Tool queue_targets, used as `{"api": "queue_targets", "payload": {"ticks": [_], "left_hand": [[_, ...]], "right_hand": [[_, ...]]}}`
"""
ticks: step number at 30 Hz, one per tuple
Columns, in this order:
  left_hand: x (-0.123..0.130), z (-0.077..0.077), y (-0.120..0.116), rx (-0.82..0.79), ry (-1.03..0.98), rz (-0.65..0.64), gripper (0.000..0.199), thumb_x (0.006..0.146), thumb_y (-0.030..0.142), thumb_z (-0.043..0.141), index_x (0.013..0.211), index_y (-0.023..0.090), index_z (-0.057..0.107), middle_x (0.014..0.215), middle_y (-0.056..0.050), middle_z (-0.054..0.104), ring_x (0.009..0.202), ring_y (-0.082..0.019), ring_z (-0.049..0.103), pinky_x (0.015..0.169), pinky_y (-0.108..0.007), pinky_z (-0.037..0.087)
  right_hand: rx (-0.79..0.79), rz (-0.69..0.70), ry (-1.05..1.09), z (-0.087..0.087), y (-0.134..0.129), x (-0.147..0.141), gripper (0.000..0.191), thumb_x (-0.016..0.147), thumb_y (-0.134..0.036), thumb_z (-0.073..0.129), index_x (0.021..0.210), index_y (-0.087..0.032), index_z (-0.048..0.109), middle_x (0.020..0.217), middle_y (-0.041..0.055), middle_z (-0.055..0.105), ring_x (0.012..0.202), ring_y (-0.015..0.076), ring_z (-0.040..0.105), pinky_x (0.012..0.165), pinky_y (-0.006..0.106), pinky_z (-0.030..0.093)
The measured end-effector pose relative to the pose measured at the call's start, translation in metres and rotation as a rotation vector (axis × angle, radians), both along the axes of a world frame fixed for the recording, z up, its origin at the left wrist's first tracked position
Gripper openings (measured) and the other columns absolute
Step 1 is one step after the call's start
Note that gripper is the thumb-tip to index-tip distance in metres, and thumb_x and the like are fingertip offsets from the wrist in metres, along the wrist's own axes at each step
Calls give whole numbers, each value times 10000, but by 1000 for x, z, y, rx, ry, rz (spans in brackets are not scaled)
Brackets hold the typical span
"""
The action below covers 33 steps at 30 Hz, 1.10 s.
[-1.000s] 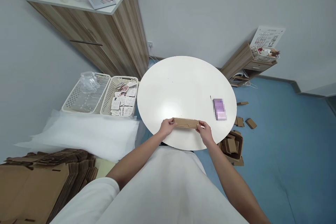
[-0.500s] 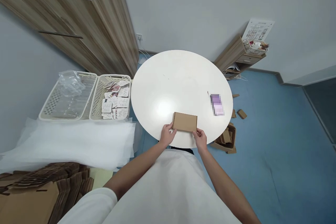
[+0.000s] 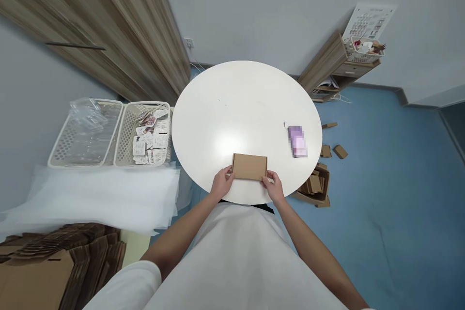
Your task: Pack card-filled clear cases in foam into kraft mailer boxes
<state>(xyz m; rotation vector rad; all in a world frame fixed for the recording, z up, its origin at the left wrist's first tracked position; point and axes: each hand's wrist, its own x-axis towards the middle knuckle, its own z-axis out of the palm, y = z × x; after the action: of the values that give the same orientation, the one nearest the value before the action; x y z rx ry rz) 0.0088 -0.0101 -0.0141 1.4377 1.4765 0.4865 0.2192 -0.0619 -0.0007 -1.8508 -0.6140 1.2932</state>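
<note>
A small closed cardboard box [image 3: 250, 166] lies at the near side of the round white table [image 3: 250, 92]. My left hand [image 3: 223, 182] grips its left end, thumb at the near corner and fingers along the side. On the opposite end, my right hand [image 3: 273, 186] holds the right side near the front corner. Further right on the tabletop is a purple and pink item [image 3: 298, 142], blurred into blocks so its kind does not show.
Left of the table stand a white basket of printed cards [image 3: 150, 140] and a white basket of clear plastic pieces [image 3: 85, 135]. White sheets [image 3: 101, 198] and flattened cardboard boxes [image 3: 54, 271] are stacked nearer. An open carton [image 3: 314, 186] holds cardboard on the floor at right.
The view has shifted slightly. Both hands remain on the box's ends, and the box stays shut in nearly the same spot on the table.
</note>
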Motion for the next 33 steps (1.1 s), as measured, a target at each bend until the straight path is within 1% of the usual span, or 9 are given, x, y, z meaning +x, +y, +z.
{"api": "queue_targets", "payload": {"ticks": [4, 8, 11, 15, 20, 23, 25, 29, 33], "left_hand": [[21, 10, -5, 38, 74, -27, 409, 797, 291, 451, 1196, 203, 466, 973, -48, 578, 692, -122, 568, 698, -281, 466], [63, 27, -15, 112, 103, -74, 408, 808, 322, 438, 1204, 223, 452, 962, -48, 562, 706, -128, 563, 693, -292, 474], [111, 39, -23, 157, 104, -161, 415, 821, 346, 420, 1218, 227, 430, 960, -55, 542, 717, -133, 557, 654, -290, 483], [195, 46, -31, 207, 40, -374, 431, 824, 335, 419, 1243, 240, 394, 986, -60, 511, 804, -144, 549, 715, -310, 483], [322, 33, -35, 167, -10, -698, 508, 793, 341, 473, 1275, 224, 363, 971, -71, 506, 821, -166, 532, 769, -333, 459], [395, 19, -38, 124, -22, -863, 526, 759, 382, 507, 1237, 184, 416, 931, -73, 519, 793, -177, 532, 748, -326, 455], [436, 10, -40, 125, -34, -943, 563, 737, 394, 528, 1235, 156, 418, 930, -80, 531, 830, -193, 529, 777, -329, 441], [490, -1, -43, 124, -27, -1024, 596, 723, 390, 535, 1242, 125, 409, 958, -96, 543, 873, -206, 529, 806, -332, 426], [519, -3, -43, 126, -63, -1081, 600, 715, 372, 549, 1248, 138, 404, 1017, -97, 547, 907, -204, 533, 830, -327, 421]], "right_hand": [[36, 60, 40, 1, -2, 20, 469, 634, -370, 607, 1064, -231, 479, 1123, 70, 516, 745, 154, 601, 696, 317, 475], [97, 19, 81, 6, -17, 60, 508, 636, -393, 605, 1089, -218, 457, 1159, 83, 496, 767, 151, 595, 701, 306, 472], [148, -68, 112, 8, -40, 103, 511, 640, -418, 602, 1082, -208, 452, 1168, 94, 490, 755, 141, 593, 698, 293, 469], [172, -315, 73, 3, -84, 168, 506, 651, -431, 600, 1078, -215, 438, 1167, 98, 481, 774, 148, 588, 698, 295, 472], [123, -643, -53, -13, -140, 247, 518, 623, -433, 623, 1057, -213, 445, 1118, 86, 496, 819, 171, 577, 737, 314, 467], [68, -793, -102, -25, -162, 289, 549, 600, -438, 633, 1060, -208, 442, 1118, 85, 486, 836, 175, 573, 767, 321, 459], [42, -869, -115, -31, -171, 313, 572, 585, -439, 636, 1070, -207, 440, 1126, 85, 480, 848, 177, 571, 768, 322, 458], [74, -958, -140, -39, -181, 347, 608, 568, -426, 640, 1099, -205, 442, 1108, 80, 506, 914, 186, 549, 793, 317, 447], [104, -1011, -118, -38, -185, 363, 638, 562, -407, 646, 1131, -217, 429, 1151, 75, 493, 954, 185, 536, 814, 318, 439]]}}
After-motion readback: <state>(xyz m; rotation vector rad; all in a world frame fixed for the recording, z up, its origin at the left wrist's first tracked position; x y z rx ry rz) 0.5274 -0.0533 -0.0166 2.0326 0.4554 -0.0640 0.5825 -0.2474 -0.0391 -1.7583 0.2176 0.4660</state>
